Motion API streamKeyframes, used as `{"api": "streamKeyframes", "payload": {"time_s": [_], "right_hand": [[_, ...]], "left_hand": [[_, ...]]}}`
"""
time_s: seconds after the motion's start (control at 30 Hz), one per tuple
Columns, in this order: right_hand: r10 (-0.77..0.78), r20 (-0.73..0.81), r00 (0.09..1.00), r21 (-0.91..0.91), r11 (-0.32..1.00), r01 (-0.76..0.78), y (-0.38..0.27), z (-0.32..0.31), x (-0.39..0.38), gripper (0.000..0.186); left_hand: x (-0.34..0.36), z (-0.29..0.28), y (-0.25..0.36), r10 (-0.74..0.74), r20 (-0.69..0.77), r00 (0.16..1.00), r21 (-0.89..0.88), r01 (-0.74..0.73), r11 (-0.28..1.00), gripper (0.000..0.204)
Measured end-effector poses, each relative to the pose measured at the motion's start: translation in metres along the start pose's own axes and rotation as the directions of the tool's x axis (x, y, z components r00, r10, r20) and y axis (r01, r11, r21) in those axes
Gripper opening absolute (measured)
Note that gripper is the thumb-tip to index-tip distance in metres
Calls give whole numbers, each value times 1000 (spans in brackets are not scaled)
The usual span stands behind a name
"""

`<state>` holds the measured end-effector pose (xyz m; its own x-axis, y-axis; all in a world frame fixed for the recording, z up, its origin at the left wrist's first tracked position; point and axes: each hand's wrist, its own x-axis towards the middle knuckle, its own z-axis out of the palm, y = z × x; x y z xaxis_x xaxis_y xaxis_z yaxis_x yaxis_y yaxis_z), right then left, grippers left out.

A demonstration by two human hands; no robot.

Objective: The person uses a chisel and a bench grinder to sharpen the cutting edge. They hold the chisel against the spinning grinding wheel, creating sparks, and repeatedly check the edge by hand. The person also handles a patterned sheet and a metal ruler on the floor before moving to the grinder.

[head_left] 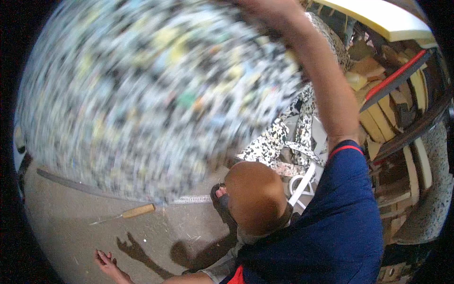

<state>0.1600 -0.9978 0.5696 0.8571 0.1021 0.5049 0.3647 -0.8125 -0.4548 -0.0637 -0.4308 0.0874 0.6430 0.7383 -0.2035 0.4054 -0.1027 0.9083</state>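
A big speckled foam sheet [156, 85], blurred by motion, fills the upper left. My right hand [269, 8] is at its top edge, arm raised, apparently gripping it; the fingertips are unclear. My left hand [105, 259] hangs low at the left, fingers loosely bent and apart, touching nothing visible. On the floor [71, 222] just above that hand lies a wooden-handled knife [138, 210]. A pale measuring rule [191, 199] and a long dark strip [61, 178] lie beside the foam's lower edge. A sandalled foot [220, 191] shows near the rule.
At the right, shelving [406, 102] holds stacked foam offcuts [378, 118] and a red-edged board [392, 78]. Black-and-white speckled scraps [265, 144] are heaped beside a white metal frame [307, 182]. A curved speckled foam piece [425, 203] stands at the far right.
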Motion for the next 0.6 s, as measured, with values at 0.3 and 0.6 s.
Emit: {"api": "streamKeyframes", "payload": {"time_s": [0.3, 0.6], "right_hand": [[236, -625, 744, -732, 155, -664, 343, -385, 9, 65], [498, -691, 523, -483, 220, -847, 564, -266, -167, 99]], "left_hand": [[-28, 40, 142, -111, 5, 994, 263, 106, 959, 71], [49, 146, 118, -40, 309, 950, 569, -151, 808, 61]]}}
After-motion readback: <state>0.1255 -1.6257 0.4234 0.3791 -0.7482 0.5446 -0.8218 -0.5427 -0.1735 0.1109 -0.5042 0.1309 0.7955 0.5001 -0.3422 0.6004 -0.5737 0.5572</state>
